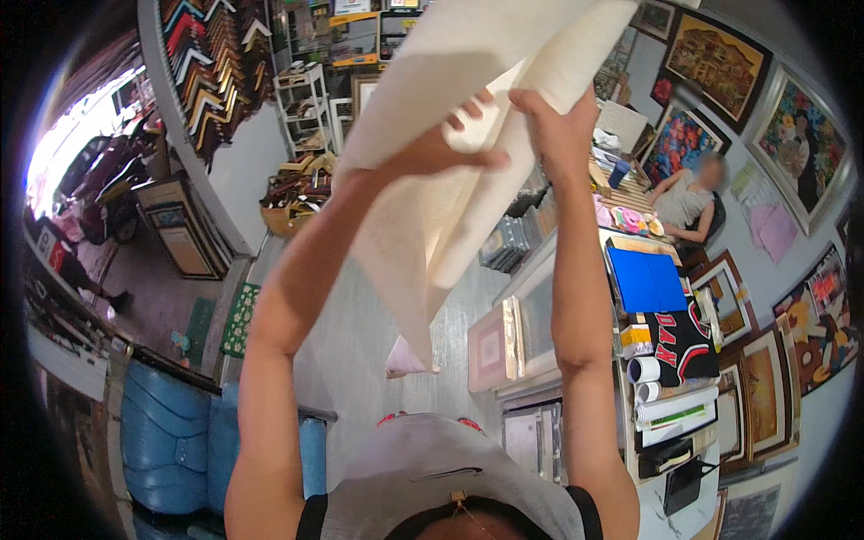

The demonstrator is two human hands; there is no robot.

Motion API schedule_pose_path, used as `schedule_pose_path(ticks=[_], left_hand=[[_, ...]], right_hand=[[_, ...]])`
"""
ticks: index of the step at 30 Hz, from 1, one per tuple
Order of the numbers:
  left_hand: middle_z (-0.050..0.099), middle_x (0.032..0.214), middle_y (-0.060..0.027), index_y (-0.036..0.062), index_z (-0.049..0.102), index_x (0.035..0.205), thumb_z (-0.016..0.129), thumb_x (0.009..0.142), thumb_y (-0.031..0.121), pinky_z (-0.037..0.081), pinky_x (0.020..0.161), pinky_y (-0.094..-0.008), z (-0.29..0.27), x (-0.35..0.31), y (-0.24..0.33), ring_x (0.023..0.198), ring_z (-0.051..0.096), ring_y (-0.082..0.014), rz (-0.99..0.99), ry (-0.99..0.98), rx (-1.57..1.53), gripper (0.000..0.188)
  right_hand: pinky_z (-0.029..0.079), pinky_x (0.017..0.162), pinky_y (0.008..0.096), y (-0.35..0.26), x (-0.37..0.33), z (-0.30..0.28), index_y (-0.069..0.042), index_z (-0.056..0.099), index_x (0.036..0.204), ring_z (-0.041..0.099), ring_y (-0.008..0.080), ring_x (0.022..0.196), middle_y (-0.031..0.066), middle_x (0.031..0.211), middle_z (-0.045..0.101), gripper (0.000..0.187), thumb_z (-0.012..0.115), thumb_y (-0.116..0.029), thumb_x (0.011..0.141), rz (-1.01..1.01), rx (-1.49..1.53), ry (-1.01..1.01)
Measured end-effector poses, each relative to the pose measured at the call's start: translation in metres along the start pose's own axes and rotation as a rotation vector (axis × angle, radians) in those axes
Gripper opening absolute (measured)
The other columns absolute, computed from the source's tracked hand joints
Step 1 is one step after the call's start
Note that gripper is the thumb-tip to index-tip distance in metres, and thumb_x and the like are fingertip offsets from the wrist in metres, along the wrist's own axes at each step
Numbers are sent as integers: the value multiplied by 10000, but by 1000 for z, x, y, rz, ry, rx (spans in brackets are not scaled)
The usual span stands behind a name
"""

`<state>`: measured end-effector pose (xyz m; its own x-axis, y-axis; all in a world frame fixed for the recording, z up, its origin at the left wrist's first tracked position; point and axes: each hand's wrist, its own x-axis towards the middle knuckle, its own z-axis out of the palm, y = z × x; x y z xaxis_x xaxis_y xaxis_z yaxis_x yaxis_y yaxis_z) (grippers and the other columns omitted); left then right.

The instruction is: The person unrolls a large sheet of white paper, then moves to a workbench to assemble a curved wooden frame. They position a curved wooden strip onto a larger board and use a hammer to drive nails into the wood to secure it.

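A large cream sheet (396,225), like canvas or heavy paper, hangs in front of me, partly curled into a roll, its lower end tapering to a corner over the floor. My right hand (562,135) grips the rolled right edge (504,193) near the top, thumb on the near side. My left hand (445,148) is at the inner fold, slightly blurred, with fingers and thumb spread apart; whether it touches the sheet is hard to tell. The sheet's upper end runs out of view.
At right stands a long counter with a blue folder (646,279), a black jersey (684,346) and white paper rolls (643,369). A person (688,198) sits behind it. Frames (495,346) lean below. Blue seats (166,441) are at left; frame-corner samples (211,67) hang far left.
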<state>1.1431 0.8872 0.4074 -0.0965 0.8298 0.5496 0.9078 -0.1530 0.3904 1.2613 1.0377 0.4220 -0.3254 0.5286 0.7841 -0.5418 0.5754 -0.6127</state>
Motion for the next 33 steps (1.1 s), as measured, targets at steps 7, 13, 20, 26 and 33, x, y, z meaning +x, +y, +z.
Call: schedule_pose_path(ticks=[7, 13, 20, 26, 33], left_hand=[[548, 1168, -209, -26, 451, 1267, 509, 918, 521, 482, 884, -440, -103, -5, -16, 1058, 568, -318, 191, 531, -1161, 651], [555, 1182, -213, -26, 491, 1226, 435, 976, 417, 454, 903, -473, -105, -11, -10, 1081, 545, -329, -64, 991, -1142, 512], [481, 1312, -217, -29, 405, 1291, 410, 988, 382, 477, 965, -516, -85, -29, 8, 1172, 526, -368, 132, 945, -1208, 511], [496, 1242, -225, 55, -12, 1402, 749, 706, -52, 559, 718, -286, -68, -14, 30, 899, 665, -257, 0, 1107, 278, 1038], [646, 992, -122, 42, 603, 1126, 550, 919, 248, 504, 694, -323, -130, -10, 30, 854, 631, -192, -256, 1207, 441, 297]], right_hand=[[534, 710, 363, 51, -3, -22, 37, 532, 1060, 633, 244, 766, 128, 880, 624, 563, 709, 24, 526, 250, 480, -271], [521, 708, 347, 74, -14, -20, 24, 543, 1045, 614, 228, 757, 86, 849, 609, 599, 695, 9, 465, 322, 459, -365], [520, 686, 339, 81, -28, -23, 4, 616, 903, 610, 205, 704, 66, 799, 628, 475, 688, -13, 435, 356, 425, -475], [519, 693, 331, 90, -46, -30, -9, 628, 903, 609, 179, 716, 44, 814, 636, 490, 705, -30, 420, 352, 440, -533], [509, 635, 322, 95, -66, -34, -16, 590, 915, 607, 191, 671, 46, 779, 607, 461, 678, -15, 463, 296, 373, -533]])
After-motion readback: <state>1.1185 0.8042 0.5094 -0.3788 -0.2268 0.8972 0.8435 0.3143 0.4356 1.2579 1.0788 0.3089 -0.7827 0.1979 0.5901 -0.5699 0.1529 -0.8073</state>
